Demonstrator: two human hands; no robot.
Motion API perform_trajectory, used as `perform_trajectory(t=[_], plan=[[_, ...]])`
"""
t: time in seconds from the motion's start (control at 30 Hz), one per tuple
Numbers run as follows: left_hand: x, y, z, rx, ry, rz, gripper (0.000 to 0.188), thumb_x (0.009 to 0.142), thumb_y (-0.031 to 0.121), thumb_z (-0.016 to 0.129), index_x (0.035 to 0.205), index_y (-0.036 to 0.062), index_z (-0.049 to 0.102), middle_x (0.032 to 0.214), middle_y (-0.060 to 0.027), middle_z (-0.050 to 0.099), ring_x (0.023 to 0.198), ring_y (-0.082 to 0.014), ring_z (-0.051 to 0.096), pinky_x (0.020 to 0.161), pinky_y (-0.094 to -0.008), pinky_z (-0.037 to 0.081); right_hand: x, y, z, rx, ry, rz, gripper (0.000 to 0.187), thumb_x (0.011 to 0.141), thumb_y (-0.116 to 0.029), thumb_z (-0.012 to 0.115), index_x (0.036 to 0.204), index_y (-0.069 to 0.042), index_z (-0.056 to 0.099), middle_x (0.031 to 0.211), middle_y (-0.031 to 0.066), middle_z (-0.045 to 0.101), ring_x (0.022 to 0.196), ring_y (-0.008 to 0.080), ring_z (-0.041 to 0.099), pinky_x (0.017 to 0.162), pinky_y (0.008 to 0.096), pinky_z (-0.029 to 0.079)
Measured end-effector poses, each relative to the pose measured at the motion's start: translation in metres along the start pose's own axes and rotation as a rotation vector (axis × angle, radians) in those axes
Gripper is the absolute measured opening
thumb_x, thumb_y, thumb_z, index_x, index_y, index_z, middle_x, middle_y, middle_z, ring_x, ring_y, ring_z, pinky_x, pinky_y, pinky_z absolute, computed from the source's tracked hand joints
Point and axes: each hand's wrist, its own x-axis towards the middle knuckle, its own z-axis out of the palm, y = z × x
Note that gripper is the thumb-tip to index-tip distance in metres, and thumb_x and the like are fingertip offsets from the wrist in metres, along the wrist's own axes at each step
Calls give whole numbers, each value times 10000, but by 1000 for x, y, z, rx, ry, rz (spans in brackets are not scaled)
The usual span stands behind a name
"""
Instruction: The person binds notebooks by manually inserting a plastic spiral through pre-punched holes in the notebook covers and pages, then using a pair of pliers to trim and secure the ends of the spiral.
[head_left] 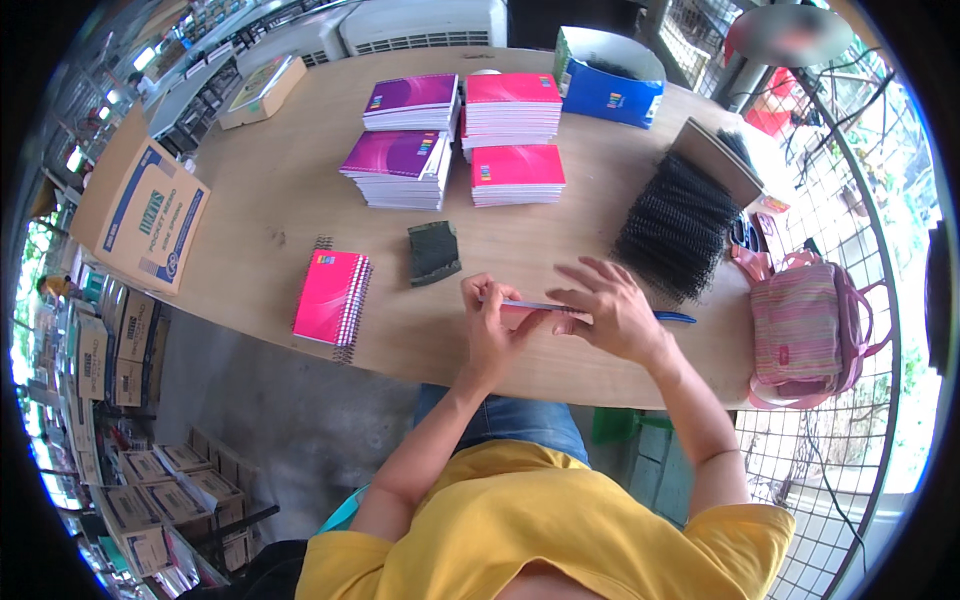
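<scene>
In front of my body a small notebook (531,305) is held nearly edge-on, so its cover is mostly hidden. My left hand (490,325) is closed on its left end. At its right end is my right hand (622,312), thumb and a finger around the edge, the other fingers raised and slightly blurred. To the left lie spiral-bound pink notebooks (330,297) in a small stack, black coils showing at the side. A dark, square-looking block (433,253) lies just beyond my left hand. The tip of a blue-handled tool (675,317) shows beside my right wrist.
Stacks of purple notebooks (395,160) and pink notebooks (517,170) stand at the table's far middle. Black plastic coils (680,220) are heaped at right, near a striped pink bag (805,335). A blue-and-white box (610,90) stands behind; a cardboard carton (150,215) sits left.
</scene>
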Motion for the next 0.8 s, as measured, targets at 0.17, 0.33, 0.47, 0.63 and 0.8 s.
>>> perform_trajectory(t=[0.17, 0.33, 0.47, 0.63, 0.8], plan=[[-3, 8, -5, -105, -30, -56, 489, 675, 224, 928, 946, 58, 557, 916, -64, 538, 945, -292, 472, 819, -436, 444, 88, 1, 6, 261, -122, -105, 548, 830, -181, 778, 1342, -105, 600, 1338, 176, 559, 1227, 401, 537, 1052, 494, 445], [-4, 8, -9, -70, -75, -33, 467, 690, 230, 919, 928, 54, 557, 902, -80, 562, 927, -310, 491, 776, -442, 453, 178, 2, 86, 125, -405, -344, 619, 806, -414, 787, 1360, -191, 622, 1275, 194, 541, 1186, 360, 556, 968, 438, 497], [-1, 7, -21, -102, -63, -22, 485, 676, 242, 926, 920, 54, 552, 894, -73, 569, 901, -298, 491, 767, -437, 450, 177, -2, 76, 169, -525, -278, 585, 828, -527, 725, 1325, -223, 678, 1196, 215, 582, 1096, 365, 591, 902, 443, 505], [-2, -6, -23, -117, -53, -15, 552, 657, 309, 934, 944, 55, 537, 927, -76, 538, 882, -276, 501, 753, -417, 461, 77, 59, -20, 605, -418, 55, 507, 864, -504, 670, 1223, -154, 748, 982, 221, 680, 992, 352, 627, 897, 419, 479], [2, -7, -14, -139, -90, -47, 577, 665, 332, 931, 955, 57, 515, 912, -73, 502, 868, -256, 502, 724, -395, 461, 18, 48, -27, 517, -585, 254, 627, 857, -470, 635, 1180, 63, 709, 1087, 210, 674, 1010, 314, 627, 915, 389, 471]])
